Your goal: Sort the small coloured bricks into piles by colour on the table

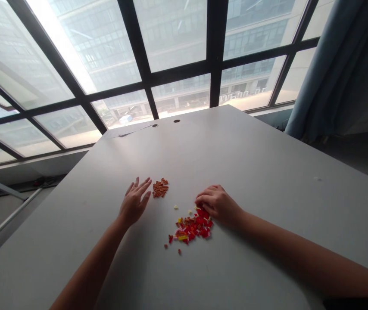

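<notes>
My left hand is open, fingers spread, just left of a small heap of brown toy building bricks. It seems to hold nothing. To the right, my right hand has its fingers curled down at the upper edge of a mixed pile of red, yellow, pink and brown toy bricks. Its fingertips are pinched together, and what lies between them is hidden. A pale yellow piece lies by itself between the two heaps. Two small brown pieces sit apart below the mixed pile.
Everything rests on a large white table. Two round cable holes and a flat sheet are near its far edge. Large dark-framed windows stand beyond, and a blue-grey curtain hangs at the right.
</notes>
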A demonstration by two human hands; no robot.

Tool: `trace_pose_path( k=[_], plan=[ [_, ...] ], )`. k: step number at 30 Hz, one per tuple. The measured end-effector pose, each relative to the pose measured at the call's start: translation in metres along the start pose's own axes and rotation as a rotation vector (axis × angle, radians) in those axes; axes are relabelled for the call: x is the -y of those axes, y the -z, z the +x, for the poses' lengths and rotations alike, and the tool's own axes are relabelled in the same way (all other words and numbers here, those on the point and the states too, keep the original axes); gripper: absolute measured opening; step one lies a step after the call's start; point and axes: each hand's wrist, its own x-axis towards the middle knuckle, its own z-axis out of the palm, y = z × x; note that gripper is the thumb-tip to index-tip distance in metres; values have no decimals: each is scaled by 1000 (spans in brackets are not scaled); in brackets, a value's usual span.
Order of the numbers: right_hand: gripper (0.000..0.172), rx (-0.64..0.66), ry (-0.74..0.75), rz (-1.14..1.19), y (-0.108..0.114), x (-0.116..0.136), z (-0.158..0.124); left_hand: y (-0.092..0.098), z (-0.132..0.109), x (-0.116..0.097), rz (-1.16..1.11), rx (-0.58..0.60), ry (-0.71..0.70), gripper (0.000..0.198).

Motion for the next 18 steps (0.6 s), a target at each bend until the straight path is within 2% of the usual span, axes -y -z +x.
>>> trace_pose_path(
  k=[4,8,15,18],
  plan=[
    [20,-11,-2,-6,-1,2,-2,13,-30,-39,33,44,-219,33],
    [20,-39,36,-5,-2,7,-3,15,-47,-67,-8,64,-310,22],
    [16,-70,61,-15,-3,10,-5,11,-39,-75,-28,-1,-319,6],
    [15,-73,66,-11,-4,9,-5,9,-35,-78,-41,-67,-354,5]
  ],
)
